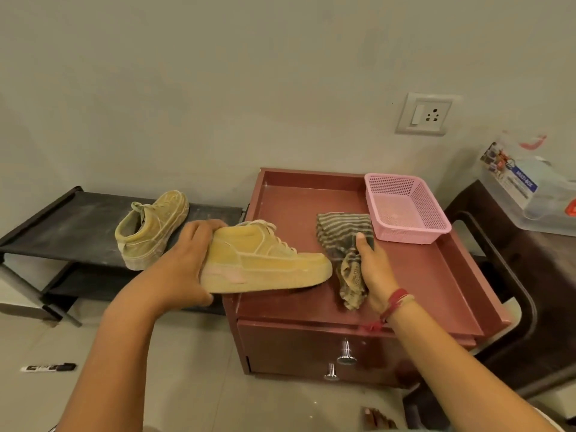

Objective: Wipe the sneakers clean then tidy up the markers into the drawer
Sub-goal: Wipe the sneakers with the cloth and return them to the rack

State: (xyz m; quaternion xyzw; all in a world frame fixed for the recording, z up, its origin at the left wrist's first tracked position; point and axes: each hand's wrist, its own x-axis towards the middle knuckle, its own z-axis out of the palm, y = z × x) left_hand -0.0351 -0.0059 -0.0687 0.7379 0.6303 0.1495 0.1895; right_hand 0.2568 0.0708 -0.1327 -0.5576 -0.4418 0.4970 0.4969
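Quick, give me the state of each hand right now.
Left hand: closed on the heel of a sneaker, holding it.
Right hand: closed on the striped cloth.

Dim, warm, soft light; wide-angle edges bend.

Maroon cabinet top (420,275) — pink basket (405,236), striped cloth (339,232); rack (71,226) — one sneaker (149,229)

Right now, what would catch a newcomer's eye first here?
The yellow sneaker, gripped at its heel by the left hand, is at centre, at the left edge of the maroon drawer cabinet. Beside it the right hand grips a striped cloth on the cabinet top. A second sneaker sits on the black shoe rack at left.
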